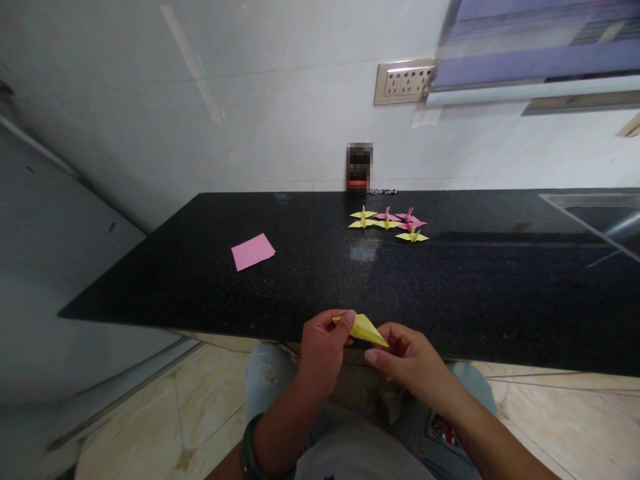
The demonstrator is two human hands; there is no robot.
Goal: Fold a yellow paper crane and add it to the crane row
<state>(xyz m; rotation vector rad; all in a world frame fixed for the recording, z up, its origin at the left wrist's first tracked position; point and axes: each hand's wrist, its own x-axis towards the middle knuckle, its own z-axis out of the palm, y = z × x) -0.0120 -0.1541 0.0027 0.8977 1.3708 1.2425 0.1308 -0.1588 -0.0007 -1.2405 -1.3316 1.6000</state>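
Note:
Over the front edge of the counter, my left hand (327, 343) pinches a folded yellow origami paper (365, 329) between thumb and fingers. The paper is a narrow kite-like shape, with one point towards the right. My right hand (405, 357) is at that point, its thumb and curled forefinger apart on either side of the tip; whether a finger touches it is hard to see. Farther back stand several small folded paper cranes, yellow ones (413, 236) and pink ones (410, 217), grouped close together. To the left lies a pink square of paper (253, 252), seemingly a small stack.
The black stone counter (310, 280) runs against a pale tiled wall (280, 127). A blurred-out upright object (359, 167) leans there, with a beaded strap (384, 192) beside it. A sink edge (590, 220) is at the right, and a socket panel (405, 81) is on the wall.

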